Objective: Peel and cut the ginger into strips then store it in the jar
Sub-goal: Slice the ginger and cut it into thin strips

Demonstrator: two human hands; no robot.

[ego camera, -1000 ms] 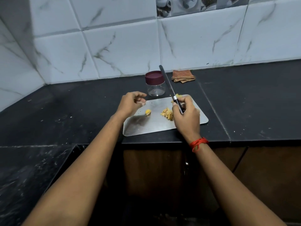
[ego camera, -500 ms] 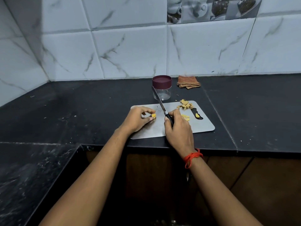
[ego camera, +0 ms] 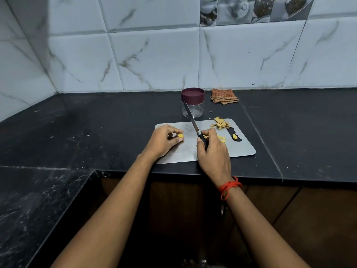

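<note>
A steel cutting board [ego camera: 245, 146] lies on the black counter. My left hand [ego camera: 164, 141] pinches a small yellow ginger piece [ego camera: 180, 135] against the board's left part. My right hand [ego camera: 213, 153] grips the black handle of a knife [ego camera: 191, 120], whose blade points up and away toward the jar. Cut ginger strips [ego camera: 221, 138] lie just right of that hand, partly hidden by it. Peelings [ego camera: 220, 123] sit at the board's far edge, and one ginger bit [ego camera: 234, 136] lies in the handle slot. The clear jar [ego camera: 192, 108] with a maroon lid stands closed behind the board.
A folded brown checked cloth [ego camera: 224, 96] lies against the tiled wall, right of the jar. The counter's front edge [ego camera: 251, 177] runs just below the board, with wooden cabinet fronts underneath. A lower dark counter section [ego camera: 38, 200] extends at the left.
My left hand came down onto the ginger piece and now pinches it. My right hand moved left off the strip pile with the knife, and the blade tilted lower toward the board.
</note>
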